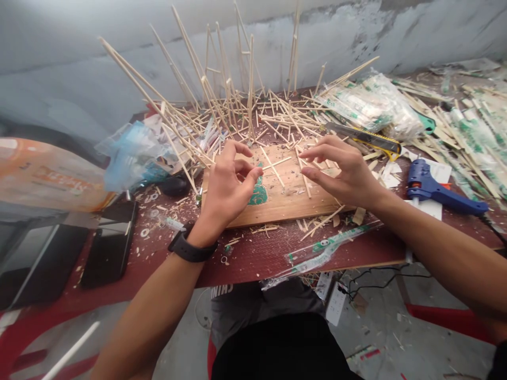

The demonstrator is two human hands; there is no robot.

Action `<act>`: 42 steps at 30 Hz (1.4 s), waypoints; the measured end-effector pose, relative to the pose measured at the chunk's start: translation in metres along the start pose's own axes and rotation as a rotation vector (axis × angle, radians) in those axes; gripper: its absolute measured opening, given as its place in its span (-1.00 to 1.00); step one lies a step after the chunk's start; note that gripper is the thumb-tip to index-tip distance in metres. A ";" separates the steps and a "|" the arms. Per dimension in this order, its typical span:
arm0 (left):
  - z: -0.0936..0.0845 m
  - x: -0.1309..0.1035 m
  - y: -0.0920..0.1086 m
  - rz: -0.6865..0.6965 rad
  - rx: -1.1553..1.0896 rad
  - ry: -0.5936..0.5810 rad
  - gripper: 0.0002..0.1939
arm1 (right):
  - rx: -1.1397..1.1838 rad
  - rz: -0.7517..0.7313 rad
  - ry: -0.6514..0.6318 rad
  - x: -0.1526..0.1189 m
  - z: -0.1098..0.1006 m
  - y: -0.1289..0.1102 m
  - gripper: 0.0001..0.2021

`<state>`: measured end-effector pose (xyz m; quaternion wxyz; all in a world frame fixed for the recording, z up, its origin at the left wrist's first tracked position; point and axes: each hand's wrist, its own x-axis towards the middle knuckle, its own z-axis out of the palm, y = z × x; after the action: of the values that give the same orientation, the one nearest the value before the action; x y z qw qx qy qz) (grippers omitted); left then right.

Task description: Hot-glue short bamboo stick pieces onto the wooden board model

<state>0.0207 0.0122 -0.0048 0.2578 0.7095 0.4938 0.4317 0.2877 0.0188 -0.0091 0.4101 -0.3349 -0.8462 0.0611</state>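
Two thin bamboo sticks (276,168) form a cross above or on the wooden board (277,211); I cannot tell whether they touch it. My left hand (229,184) has its thumb at the left end of one crossed stick, apparently pinching it, with the index finger raised. A dark watch sits on that wrist. To the right, my right hand (343,166) hovers with thumb and index finger apart and nothing visible between them. Just beside its fingertips another thin stick (306,182) lies on the board. A green printed patch (258,193) shows near my left thumb.
Stick structures (249,89) and a heap of sticks stand behind the board. A box cutter (364,138) and a blue glue gun (439,190) lie at right, near wrapped chopsticks (471,132). Plastic wrappers (332,245) lie in front. A black phone (110,245) is at left.
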 end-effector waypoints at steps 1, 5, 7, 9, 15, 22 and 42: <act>0.000 0.000 0.001 -0.007 0.011 0.004 -0.71 | 0.007 0.004 -0.018 0.000 0.001 0.000 -0.84; -0.001 0.000 0.001 -0.035 0.079 0.038 -0.72 | 0.022 0.028 -0.097 0.000 0.001 0.000 -0.85; -0.001 0.000 0.000 -0.036 0.120 0.049 -0.72 | 0.021 0.034 -0.117 0.000 0.001 0.000 -0.86; -0.002 0.001 -0.002 -0.029 0.139 0.026 -0.71 | 0.020 0.035 -0.124 0.000 0.001 0.001 -0.86; 0.000 0.000 -0.001 0.017 0.148 -0.084 -0.72 | 0.024 0.017 -0.125 0.000 0.002 0.002 -0.85; 0.002 -0.003 0.001 0.110 0.124 -0.190 -0.75 | 0.045 0.045 -0.136 0.000 0.003 0.003 -0.87; 0.003 -0.003 -0.001 0.191 0.157 -0.276 -0.77 | -0.013 -0.027 -0.256 -0.006 0.007 0.004 -0.77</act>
<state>0.0223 0.0099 -0.0087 0.2249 0.8236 0.4164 0.3127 0.2873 0.0197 -0.0192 0.2973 -0.3156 -0.8964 0.0921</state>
